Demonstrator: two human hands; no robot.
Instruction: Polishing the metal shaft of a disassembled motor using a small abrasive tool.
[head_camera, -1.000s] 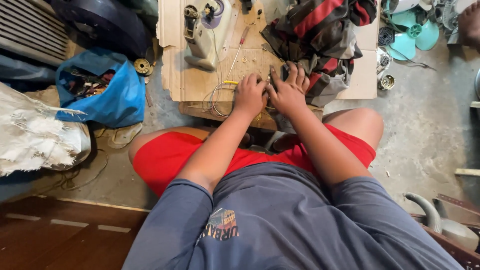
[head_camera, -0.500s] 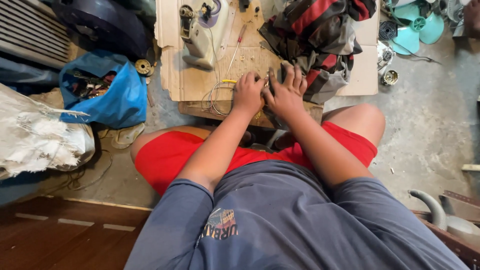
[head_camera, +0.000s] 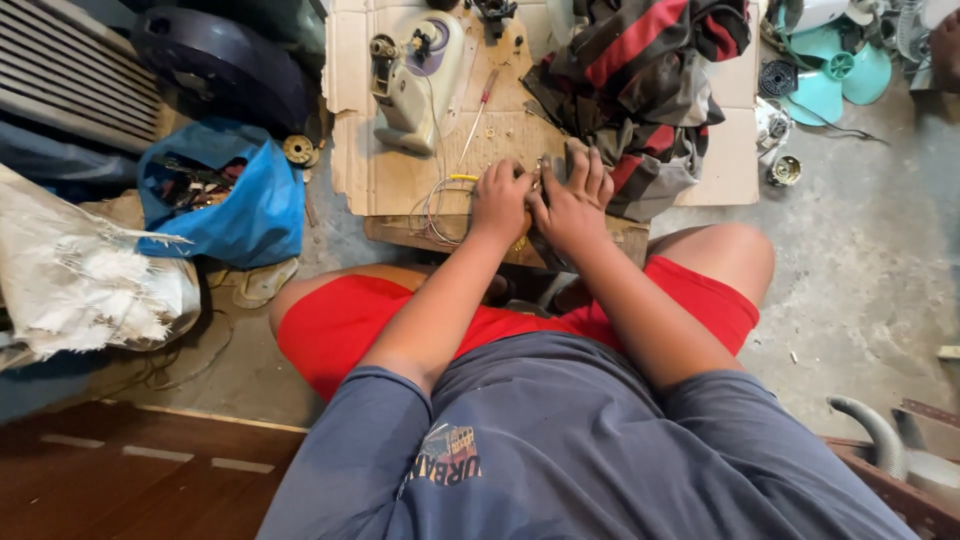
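My left hand and my right hand are pressed together over a small dark metal part at the near edge of a cardboard sheet on a wooden board. Both hands grip the part; most of it is hidden under my fingers. Thin white and yellow wires loop just left of my left hand. A cream-coloured fan motor housing and a red-handled screwdriver lie beyond my hands.
A striped red and grey cloth is heaped right of my hands. A blue bag of parts and a white sack sit to the left. Teal fan blades lie far right on the concrete floor.
The hands have stayed locked on the part; the view has shifted only slightly.
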